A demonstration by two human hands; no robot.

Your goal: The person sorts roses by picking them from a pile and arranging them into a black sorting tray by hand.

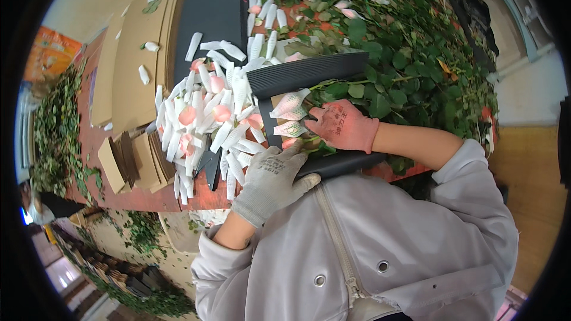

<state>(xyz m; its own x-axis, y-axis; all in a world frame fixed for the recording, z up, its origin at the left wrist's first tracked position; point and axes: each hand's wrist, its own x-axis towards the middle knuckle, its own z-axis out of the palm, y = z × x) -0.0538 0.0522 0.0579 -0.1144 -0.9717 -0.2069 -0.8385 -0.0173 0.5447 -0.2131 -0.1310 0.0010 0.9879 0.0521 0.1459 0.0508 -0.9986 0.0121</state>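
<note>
My left hand [274, 180], in a grey glove, has its fingertips at a pink rose bud [291, 143] whose lower part the fingers hide. Its thumb lies by the near folded flap of black corrugated sheet [343, 162]. Beside it, my right hand [343, 125], in a pink glove with writing, is over leafy rose stems; whether it grips one is hidden. Rose heads in white foam nets [289, 103] lie left of the right hand, between the near flap and a raised far flap of the black sheet [308, 73].
Loose white foam net sleeves [236, 89] and pink petals [221, 113] are heaped to the left. Beyond lie cardboard sheets [138, 53], folded cardboard pieces [136, 160] and a black sheet [209, 9]. Leafy rose stems [415, 53] pile up at the right, near a metal frame [513, 18].
</note>
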